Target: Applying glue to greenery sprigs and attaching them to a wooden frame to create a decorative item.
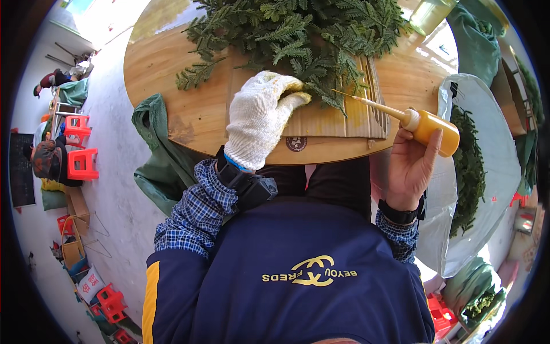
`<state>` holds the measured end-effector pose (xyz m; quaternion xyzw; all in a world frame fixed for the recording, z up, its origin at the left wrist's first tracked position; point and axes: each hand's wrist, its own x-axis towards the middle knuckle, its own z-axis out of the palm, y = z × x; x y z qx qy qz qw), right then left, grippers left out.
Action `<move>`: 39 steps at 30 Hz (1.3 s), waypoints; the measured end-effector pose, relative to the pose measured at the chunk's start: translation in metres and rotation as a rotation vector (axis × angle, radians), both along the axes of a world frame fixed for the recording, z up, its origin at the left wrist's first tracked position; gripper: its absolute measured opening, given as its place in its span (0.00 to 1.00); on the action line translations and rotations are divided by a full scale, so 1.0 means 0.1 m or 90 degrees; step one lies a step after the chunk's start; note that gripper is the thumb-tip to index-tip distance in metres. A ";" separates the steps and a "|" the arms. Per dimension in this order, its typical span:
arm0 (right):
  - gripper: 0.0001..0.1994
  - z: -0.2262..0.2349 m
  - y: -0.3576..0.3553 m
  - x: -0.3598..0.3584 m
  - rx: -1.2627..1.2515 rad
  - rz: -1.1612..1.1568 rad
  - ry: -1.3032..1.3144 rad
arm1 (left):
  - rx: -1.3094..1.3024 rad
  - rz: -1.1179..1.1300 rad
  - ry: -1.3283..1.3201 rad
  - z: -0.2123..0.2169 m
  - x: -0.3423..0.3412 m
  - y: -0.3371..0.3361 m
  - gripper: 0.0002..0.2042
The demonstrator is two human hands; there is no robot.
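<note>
My left hand (pixel 259 117), in a white knitted glove with yellowish stains on the fingers, is closed in a pinch at the edge of a heap of green evergreen branches (pixel 286 34). A sprig (pixel 327 96) comes out from between its thumb and forefinger. My bare right hand (pixel 411 163) grips a squeeze bottle (pixel 438 133) filled with amber-yellow liquid. The bottle lies tilted, its long thin nozzle pointing left, with the tip by that sprig. Beneath the sprig is a flat piece of cardboard (pixel 338 127) with yellow spots.
The round wooden table (pixel 154 74) carries all this. A clear container (pixel 431 16) stands at its far right. Beside me on the right, a translucent plastic bag (pixel 498 166) holds more greenery. Green cloth (pixel 157 149) hangs at left. Red stools (pixel 83 164) and other people are farther left.
</note>
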<state>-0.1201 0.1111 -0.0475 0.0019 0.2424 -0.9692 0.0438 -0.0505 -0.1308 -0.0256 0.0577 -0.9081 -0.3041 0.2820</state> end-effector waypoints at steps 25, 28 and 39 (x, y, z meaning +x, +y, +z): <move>0.17 0.03 -0.33 0.08 0.190 -0.008 0.142 | -0.065 -0.057 -0.064 -0.01 0.03 -0.13 0.15; 0.17 0.02 -0.35 0.05 0.201 -0.005 0.143 | -0.065 -0.064 -0.065 -0.01 0.02 -0.14 0.14; 0.16 -0.04 -0.36 0.02 0.250 -0.025 0.163 | -0.100 -0.079 -0.040 -0.09 -0.01 -0.19 0.14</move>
